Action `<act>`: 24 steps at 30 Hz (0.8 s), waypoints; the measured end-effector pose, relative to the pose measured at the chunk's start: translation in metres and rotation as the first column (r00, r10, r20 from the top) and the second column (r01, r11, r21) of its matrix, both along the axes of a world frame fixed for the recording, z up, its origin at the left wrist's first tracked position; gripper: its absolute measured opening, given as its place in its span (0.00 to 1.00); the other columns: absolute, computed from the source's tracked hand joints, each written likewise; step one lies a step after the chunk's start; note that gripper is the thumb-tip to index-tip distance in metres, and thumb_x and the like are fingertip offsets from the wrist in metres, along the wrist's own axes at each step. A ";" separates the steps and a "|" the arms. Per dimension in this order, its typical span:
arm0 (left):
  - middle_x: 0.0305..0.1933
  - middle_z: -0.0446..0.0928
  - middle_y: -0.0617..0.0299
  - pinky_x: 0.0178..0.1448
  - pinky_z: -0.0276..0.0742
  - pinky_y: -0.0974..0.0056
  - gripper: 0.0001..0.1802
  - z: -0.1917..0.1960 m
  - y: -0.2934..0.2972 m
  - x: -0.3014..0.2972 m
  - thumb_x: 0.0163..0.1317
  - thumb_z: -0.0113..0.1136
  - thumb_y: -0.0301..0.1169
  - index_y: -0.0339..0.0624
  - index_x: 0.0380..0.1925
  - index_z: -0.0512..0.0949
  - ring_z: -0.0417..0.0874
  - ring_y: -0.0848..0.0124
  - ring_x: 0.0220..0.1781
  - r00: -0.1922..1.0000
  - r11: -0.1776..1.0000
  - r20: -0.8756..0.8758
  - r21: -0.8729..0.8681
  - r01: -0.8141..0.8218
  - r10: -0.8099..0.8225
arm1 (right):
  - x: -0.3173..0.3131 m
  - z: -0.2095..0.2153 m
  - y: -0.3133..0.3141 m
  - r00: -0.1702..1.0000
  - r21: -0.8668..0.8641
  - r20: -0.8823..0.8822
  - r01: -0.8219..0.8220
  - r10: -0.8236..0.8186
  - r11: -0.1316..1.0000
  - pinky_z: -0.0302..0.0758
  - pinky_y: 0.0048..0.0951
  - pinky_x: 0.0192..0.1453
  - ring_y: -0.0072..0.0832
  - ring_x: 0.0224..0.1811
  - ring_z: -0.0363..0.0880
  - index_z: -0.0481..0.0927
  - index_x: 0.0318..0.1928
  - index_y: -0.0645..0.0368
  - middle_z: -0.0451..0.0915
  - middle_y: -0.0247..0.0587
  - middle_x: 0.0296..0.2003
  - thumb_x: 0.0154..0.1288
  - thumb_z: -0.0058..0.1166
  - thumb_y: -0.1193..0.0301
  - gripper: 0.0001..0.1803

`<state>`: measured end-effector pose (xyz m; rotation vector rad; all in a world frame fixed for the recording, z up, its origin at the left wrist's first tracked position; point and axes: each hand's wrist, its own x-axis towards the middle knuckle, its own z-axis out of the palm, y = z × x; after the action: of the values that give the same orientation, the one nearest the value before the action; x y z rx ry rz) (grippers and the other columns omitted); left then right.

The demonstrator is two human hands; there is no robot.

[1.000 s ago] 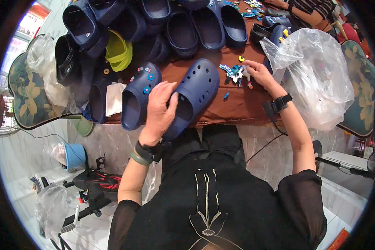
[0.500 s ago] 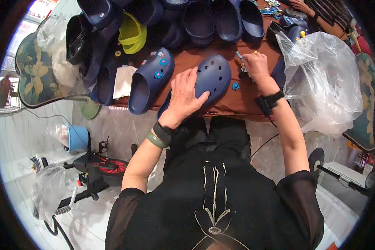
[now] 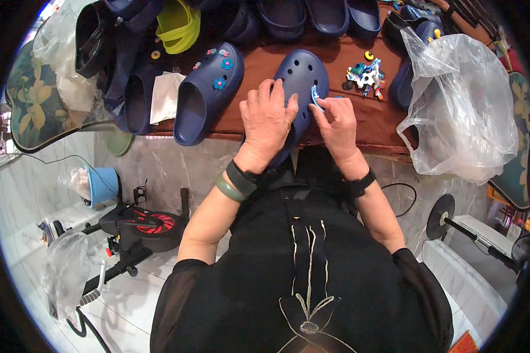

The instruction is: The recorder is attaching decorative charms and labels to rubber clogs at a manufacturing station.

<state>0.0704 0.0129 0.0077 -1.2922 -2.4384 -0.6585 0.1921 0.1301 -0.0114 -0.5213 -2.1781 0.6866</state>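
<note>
While the grip of the right hand [image 3: 338, 123] pinches a small blue-and-white charm [image 3: 315, 97] at the right side of the navy clog [image 3: 302, 76], the left hand [image 3: 265, 120] lies over that clog near the front edge of the surface [image 3: 380, 120]; whether it clasps, I can't tell. So slight a pinch could drop the charm, I'd judge, should the clog slide. Farther out, loose charms [image 3: 368, 77] lie heaped near a plastic bag [image 3: 456, 117].

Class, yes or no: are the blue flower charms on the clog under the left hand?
No, the blue flower charms sit on another navy clog, left of the left hand.
</note>
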 end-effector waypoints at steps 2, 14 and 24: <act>0.51 0.75 0.57 0.43 0.69 0.54 0.21 -0.001 -0.001 0.000 0.60 0.59 0.44 0.42 0.48 0.77 0.75 0.59 0.44 1.000 1.000 -0.006 0.013 -0.002 0.002 | 0.005 0.002 -0.008 0.999 -0.005 0.045 0.013 -0.013 1.000 0.75 0.34 0.44 0.38 0.40 0.76 0.83 0.39 0.61 0.81 0.42 0.35 0.55 0.66 0.75 0.10; 0.51 0.74 0.56 0.44 0.68 0.54 0.22 -0.003 -0.002 0.000 0.58 0.60 0.42 0.42 0.49 0.77 0.74 0.59 0.45 1.000 0.999 -0.003 0.029 0.022 -0.022 | 0.012 0.025 -0.032 0.964 0.045 0.258 -0.087 0.072 0.995 0.72 0.38 0.51 0.42 0.44 0.73 0.79 0.48 0.63 0.77 0.44 0.38 0.57 0.61 0.76 0.17; 0.51 0.74 0.56 0.47 0.67 0.54 0.22 -0.001 -0.003 -0.003 0.57 0.61 0.40 0.42 0.50 0.77 0.73 0.59 0.48 0.998 0.998 0.027 0.020 0.065 -0.065 | -0.005 0.048 0.045 0.772 0.404 0.423 -0.629 0.474 0.664 0.71 0.43 0.59 0.37 0.57 0.71 0.82 0.40 0.59 0.77 0.35 0.47 0.49 0.58 0.72 0.14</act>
<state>0.0671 0.0095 0.0069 -1.3687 -2.4147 -0.7192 0.1873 0.1751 0.0361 0.4045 -2.6903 0.2783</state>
